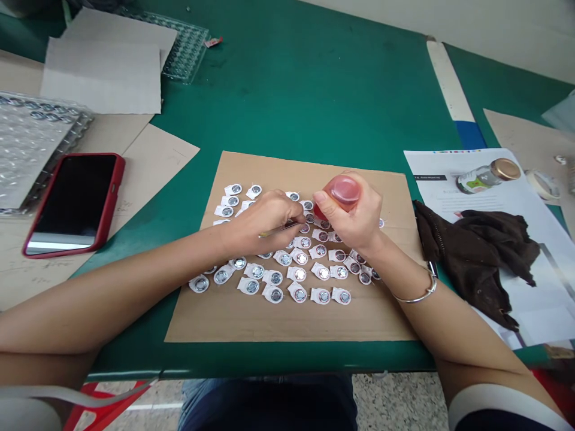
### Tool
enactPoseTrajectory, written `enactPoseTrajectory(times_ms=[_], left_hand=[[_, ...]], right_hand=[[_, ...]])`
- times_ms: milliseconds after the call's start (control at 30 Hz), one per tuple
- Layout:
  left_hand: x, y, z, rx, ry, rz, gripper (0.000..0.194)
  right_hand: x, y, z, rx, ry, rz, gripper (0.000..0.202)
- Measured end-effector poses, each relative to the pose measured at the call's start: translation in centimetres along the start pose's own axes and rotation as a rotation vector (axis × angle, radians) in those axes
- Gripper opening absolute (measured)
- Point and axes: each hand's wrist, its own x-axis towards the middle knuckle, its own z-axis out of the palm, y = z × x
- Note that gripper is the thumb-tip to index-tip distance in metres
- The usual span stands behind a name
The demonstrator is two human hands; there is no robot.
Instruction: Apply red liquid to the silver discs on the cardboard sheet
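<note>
Evidently light and squeezable, a small red bottle was gripped by the right hand; a thin, stiff tool was pinched by the left hand, over fragile little discs.

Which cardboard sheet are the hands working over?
The brown cardboard sheet at centre, alone covered with small round parts; both hands, left and right, are above it.

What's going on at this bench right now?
A person sits at a green table. The right hand grips a small red bottle, tipped down over rows of small round metal parts on white tabs laid out on a cardboard sheet. The left hand holds a thin tool against the same spot. A red phone lies to the left, a dark cloth to the right.
</note>
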Motion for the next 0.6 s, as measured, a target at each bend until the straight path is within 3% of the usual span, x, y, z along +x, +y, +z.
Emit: enactPoseTrajectory(times_ms=[600], left_hand=[[0.06,-0.07,-0.18,-0.028,-0.025,-0.044,0.015]], right_hand=[[-0.02,-0.02,-0.07,0.008,0.009,0.011,0.021]])
